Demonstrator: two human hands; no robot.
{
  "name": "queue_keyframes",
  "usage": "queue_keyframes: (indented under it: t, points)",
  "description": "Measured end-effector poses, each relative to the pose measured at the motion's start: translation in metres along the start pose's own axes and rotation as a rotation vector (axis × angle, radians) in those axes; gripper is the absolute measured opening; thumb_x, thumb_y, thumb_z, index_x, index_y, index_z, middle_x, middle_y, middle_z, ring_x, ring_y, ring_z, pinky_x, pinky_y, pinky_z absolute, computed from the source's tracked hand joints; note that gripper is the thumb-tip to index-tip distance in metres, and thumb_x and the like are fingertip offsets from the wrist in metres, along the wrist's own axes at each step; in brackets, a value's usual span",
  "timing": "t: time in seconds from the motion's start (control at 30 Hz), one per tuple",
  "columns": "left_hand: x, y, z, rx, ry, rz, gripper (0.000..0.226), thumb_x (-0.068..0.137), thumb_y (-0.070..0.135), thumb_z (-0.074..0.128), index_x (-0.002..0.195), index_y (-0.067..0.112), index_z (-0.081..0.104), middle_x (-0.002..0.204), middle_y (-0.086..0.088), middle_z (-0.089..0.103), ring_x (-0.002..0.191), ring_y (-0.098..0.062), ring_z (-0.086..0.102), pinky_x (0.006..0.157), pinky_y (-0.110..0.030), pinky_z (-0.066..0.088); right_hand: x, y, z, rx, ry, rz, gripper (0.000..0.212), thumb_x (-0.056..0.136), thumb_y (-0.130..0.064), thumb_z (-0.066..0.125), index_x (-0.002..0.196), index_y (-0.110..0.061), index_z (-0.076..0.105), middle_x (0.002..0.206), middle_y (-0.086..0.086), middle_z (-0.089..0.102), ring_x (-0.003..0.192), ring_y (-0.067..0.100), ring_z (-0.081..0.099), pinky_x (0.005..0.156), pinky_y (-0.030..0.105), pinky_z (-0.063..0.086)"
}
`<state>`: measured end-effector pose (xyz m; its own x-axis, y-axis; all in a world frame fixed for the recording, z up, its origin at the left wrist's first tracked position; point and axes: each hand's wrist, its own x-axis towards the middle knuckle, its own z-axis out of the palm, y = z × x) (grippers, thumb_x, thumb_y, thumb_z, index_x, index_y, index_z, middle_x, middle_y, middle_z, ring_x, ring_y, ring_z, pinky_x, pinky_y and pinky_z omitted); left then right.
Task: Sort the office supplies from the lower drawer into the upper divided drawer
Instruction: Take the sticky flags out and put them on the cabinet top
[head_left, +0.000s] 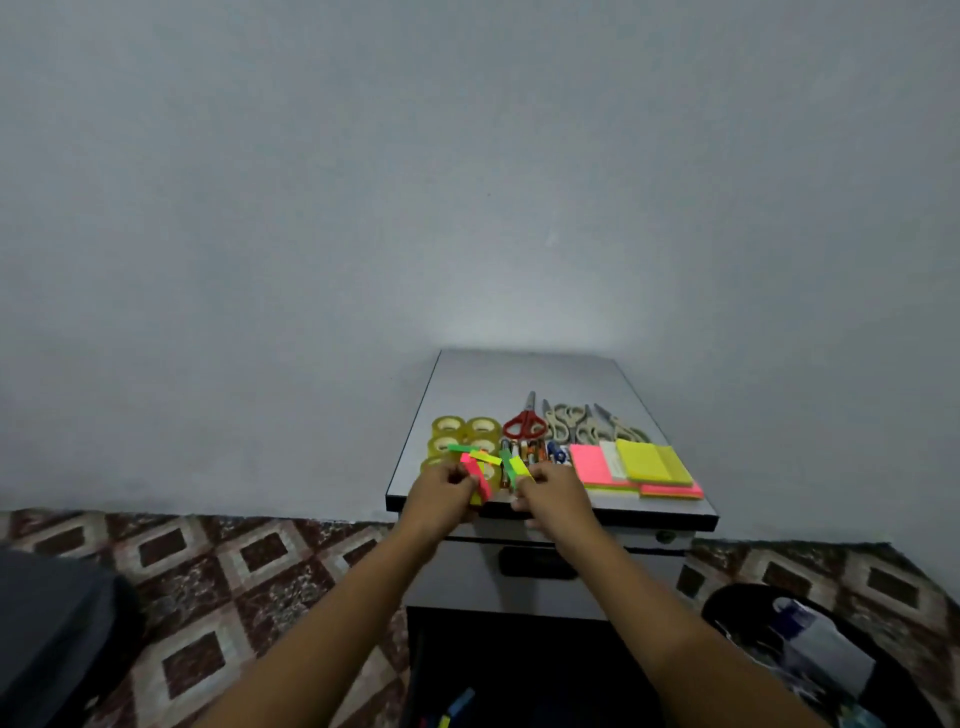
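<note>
The cabinet top (530, 374) is pale grey with a black edge. Along its left edge lie translucent yellow tape rolls (467, 431). Further back are red-handled scissors (524, 423) and beige-handled scissors (566, 423). By the right front corner are neon pink sticky notes (591, 464) and yellow sticky notes (644, 461). The paper strips (479, 475) are neon green, pink and yellow. The floor (234, 571) has a maroon, brown and cream diamond pattern.

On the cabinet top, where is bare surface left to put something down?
Free: the back of the cabinet top, between the wall and the row of tape rolls, red scissors and grey scissors. Crowded: the front half, with sticky note pads at right, and the left hand and right hand holding coloured strips near the front edge.
</note>
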<state>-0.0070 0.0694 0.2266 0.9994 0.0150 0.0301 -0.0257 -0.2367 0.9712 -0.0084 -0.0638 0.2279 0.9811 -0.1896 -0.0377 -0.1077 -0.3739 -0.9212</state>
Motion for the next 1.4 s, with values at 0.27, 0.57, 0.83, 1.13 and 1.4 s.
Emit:
queue_keyframes:
  t: [0.27,0.57,0.83,1.13,1.4]
  points:
    - [0.055,0.018,-0.016,0.388,0.112,0.119,0.012,0.080,0.006,0.062,0.089,0.004,0.069,0.087,-0.016,0.067,0.083,-0.031,0.062,0.073,-0.036,0.049,0.037,-0.025,0.010,-0.350,0.037,-0.114,0.027,0.083,-0.010,0.059,0.057,-0.013,0.052,0.066,0.006,0.055,0.071,0.025,0.056,0.061,0.028,0.041]
    - [0.081,0.006,-0.013,0.540,0.013,0.129,0.015,0.082,0.012,0.065,0.094,0.005,0.069,0.097,-0.013,0.068,0.083,-0.021,0.060,0.077,-0.032,0.053,0.062,-0.022,0.027,-0.507,-0.001,-0.128,0.007,0.085,-0.011,0.061,0.085,-0.006,0.066,0.087,0.010,0.066,0.086,0.025,0.064,0.069,0.030,0.050]
    - [0.091,-0.001,-0.013,0.558,0.045,0.108,0.020,0.082,0.013,0.065,0.100,0.005,0.069,0.103,-0.014,0.068,0.084,-0.027,0.064,0.076,-0.030,0.052,0.077,-0.017,0.034,-0.528,0.049,-0.142,0.014,0.087,-0.006,0.059,0.096,-0.002,0.068,0.099,0.012,0.067,0.092,0.024,0.063,0.068,0.026,0.047]
    - [0.091,-0.013,-0.009,0.665,0.091,0.122,0.044,0.086,0.029,0.065,0.122,0.005,0.059,0.119,-0.013,0.060,0.106,-0.023,0.058,0.084,-0.027,0.045,0.080,-0.006,0.033,-0.485,0.102,-0.229,0.018,0.088,-0.006,0.054,0.090,0.000,0.072,0.094,0.014,0.070,0.089,0.024,0.065,0.079,0.034,0.055]
    - [0.075,-0.008,-0.009,0.609,0.140,0.233,0.034,0.087,0.025,0.063,0.116,0.008,0.063,0.115,-0.012,0.056,0.101,-0.024,0.056,0.083,-0.026,0.044,0.063,-0.007,0.022,-0.362,0.114,-0.307,0.014,0.088,-0.011,0.060,0.093,-0.005,0.071,0.095,0.010,0.070,0.090,0.020,0.063,0.078,0.030,0.052]
